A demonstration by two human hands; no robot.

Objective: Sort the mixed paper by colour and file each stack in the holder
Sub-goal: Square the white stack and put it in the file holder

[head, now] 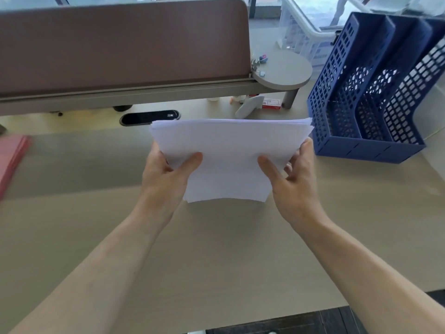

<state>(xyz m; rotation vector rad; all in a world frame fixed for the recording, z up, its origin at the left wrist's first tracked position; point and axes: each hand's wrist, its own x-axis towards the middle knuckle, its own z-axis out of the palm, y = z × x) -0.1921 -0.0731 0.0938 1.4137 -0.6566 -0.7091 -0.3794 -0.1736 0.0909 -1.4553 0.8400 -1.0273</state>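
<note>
Above the counter [216,249]: both hands are up off the surface, a white paper stack [231,150] caught between them in mid-air, just left of the blue holder [361,150].
Left hand [166,179]: thumb laid across the top sheet, and its fingers [156,148] are curled under the stack's left edge. That's a proper pinch.
Right hand [293,186]: same story on the other side. The thumb presses down on top, and the fingers [305,147] wrap round the right edge, a little spread, gripping.
White paper stack: plain white, many sheets. The far edge is slightly fanned so the layers show, and the near edge bows in a gentle curve.
Blue holder: latticed plastic with upright compartments side by side, standing on the counter at the right. The stack's far right corner comes close to its left wall; whether they touch, I cannot tell.
Pink stack [12,155]: lying flat at the counter's far left edge, blurred.
Back of counter: a brown divider screen [120,44] with a black oval cable port [149,117] below it, a small round shelf [281,68] at its right end, and a red-and-white box [271,103] underneath.
</note>
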